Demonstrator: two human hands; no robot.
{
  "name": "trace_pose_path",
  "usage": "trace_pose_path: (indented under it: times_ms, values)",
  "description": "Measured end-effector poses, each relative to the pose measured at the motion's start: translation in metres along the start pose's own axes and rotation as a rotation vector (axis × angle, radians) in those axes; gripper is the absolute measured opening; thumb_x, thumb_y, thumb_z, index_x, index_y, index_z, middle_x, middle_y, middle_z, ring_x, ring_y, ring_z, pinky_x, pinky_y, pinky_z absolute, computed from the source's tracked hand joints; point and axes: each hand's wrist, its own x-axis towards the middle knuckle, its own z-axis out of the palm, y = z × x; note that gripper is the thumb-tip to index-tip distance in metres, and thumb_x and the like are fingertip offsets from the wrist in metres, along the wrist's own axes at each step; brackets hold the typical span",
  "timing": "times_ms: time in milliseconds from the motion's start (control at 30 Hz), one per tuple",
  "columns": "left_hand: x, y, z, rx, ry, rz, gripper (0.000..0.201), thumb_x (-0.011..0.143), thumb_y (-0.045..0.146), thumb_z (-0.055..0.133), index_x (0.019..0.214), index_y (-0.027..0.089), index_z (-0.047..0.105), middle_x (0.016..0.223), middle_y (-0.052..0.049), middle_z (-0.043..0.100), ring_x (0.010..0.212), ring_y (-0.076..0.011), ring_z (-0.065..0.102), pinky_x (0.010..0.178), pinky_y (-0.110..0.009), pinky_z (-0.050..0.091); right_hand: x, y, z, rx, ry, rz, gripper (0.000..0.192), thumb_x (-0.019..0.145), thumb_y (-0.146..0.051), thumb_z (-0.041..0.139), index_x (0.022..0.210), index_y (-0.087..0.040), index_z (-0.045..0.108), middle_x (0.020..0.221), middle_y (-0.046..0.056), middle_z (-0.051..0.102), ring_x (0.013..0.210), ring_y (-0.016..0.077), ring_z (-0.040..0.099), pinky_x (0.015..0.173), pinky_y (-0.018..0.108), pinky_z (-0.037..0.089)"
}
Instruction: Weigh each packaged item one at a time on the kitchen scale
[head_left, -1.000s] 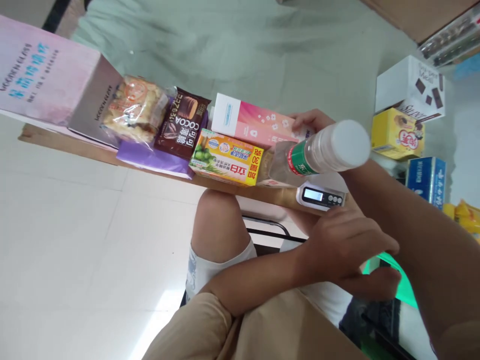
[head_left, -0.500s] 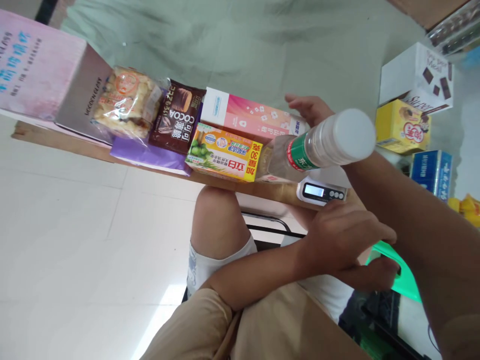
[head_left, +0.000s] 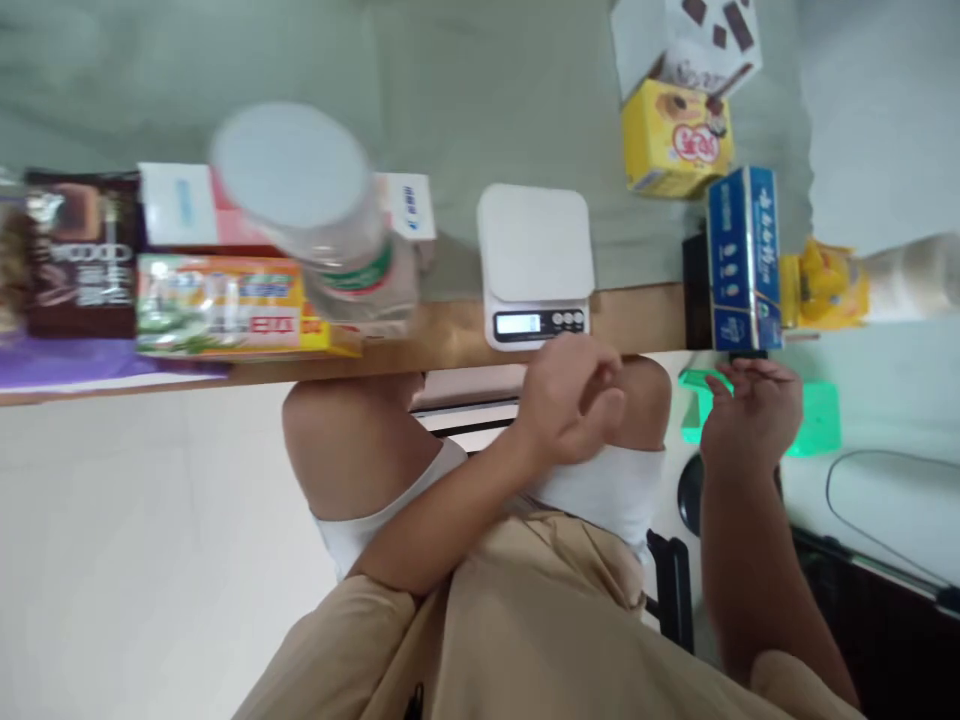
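My left hand hangs loosely curled just below the table edge, in front of the display of a white kitchen scale, and holds nothing. My right hand is at the table edge under a blue box, its fingers apart and empty. A clear bottle with a white cap stands blurred to the left of the scale. Nothing lies on the scale's platform.
A yellow-green box, a pink box and a cocoa packet line the table's wooden edge. At the right stand a yellow box, a white chocolate box and a yellow packet. A green object lies below.
My right hand has drawn back from the pink box to the table edge by the blue box. The view swung right; the bottle now stands left of the bare scale.
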Motion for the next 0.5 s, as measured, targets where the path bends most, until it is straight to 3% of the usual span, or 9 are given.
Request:
trace_pose_path:
  times_ms: [133, 233, 300, 433, 500]
  values:
    - [-0.003, -0.004, 0.008, 0.019, -0.133, -0.108, 0.037, 0.107, 0.049, 0.04, 0.09, 0.02, 0.057, 0.08, -0.002, 0.061, 0.073, -0.0153, 0.055, 0.069, -0.032, 0.047, 0.023, 0.019, -0.021, 0.003, 0.114, -0.014, 0.032, 0.065, -0.026, 0.063, 0.095, -0.029, 0.052, 0.116, 0.006, 0.061, 0.115, 0.0256, 0.067, 0.103, 0.051, 0.055]
    - [-0.007, -0.006, 0.02, 0.08, -0.248, -0.141, 0.039, 0.107, 0.05, 0.039, 0.092, 0.02, 0.057, 0.082, -0.003, 0.063, 0.074, -0.0153, 0.057, 0.071, -0.032, 0.049, 0.031, 0.029, -0.016, 0.055, 0.059, -0.023, 0.039, 0.065, -0.025, 0.058, 0.103, -0.028, 0.05, 0.135, 0.008, 0.061, 0.132, 0.0253, 0.064, 0.12, 0.054, 0.046]
    - [-0.008, -0.007, 0.031, 0.121, -0.348, -0.142, 0.039, 0.107, 0.051, 0.038, 0.096, 0.019, 0.058, 0.088, -0.005, 0.067, 0.079, -0.0166, 0.06, 0.075, -0.033, 0.052, 0.034, 0.035, -0.01, 0.08, 0.001, -0.035, 0.044, 0.063, -0.023, 0.055, 0.106, -0.028, 0.049, 0.133, 0.008, 0.062, 0.133, 0.0251, 0.064, 0.122, 0.053, 0.044]
    - [-0.003, -0.02, 0.068, 0.182, -0.549, -0.172, 0.052, 0.107, 0.059, 0.032, 0.12, 0.016, 0.057, 0.117, -0.014, 0.071, 0.111, -0.0238, 0.067, 0.096, -0.04, 0.057, 0.038, 0.046, -0.002, 0.086, -0.023, -0.071, 0.049, 0.069, -0.026, 0.052, 0.117, -0.028, 0.049, 0.127, 0.009, 0.061, 0.127, 0.0235, 0.066, 0.119, 0.051, 0.047]
    - [0.003, -0.033, 0.094, 0.19, -0.588, -0.208, 0.065, 0.106, 0.066, 0.028, 0.136, 0.014, 0.051, 0.142, -0.02, 0.063, 0.137, -0.0293, 0.06, 0.115, -0.047, 0.052, 0.039, 0.049, -0.001, 0.076, -0.048, -0.06, 0.049, 0.076, -0.031, 0.05, 0.124, -0.028, 0.048, 0.133, 0.01, 0.059, 0.128, 0.024, 0.066, 0.117, 0.053, 0.048]
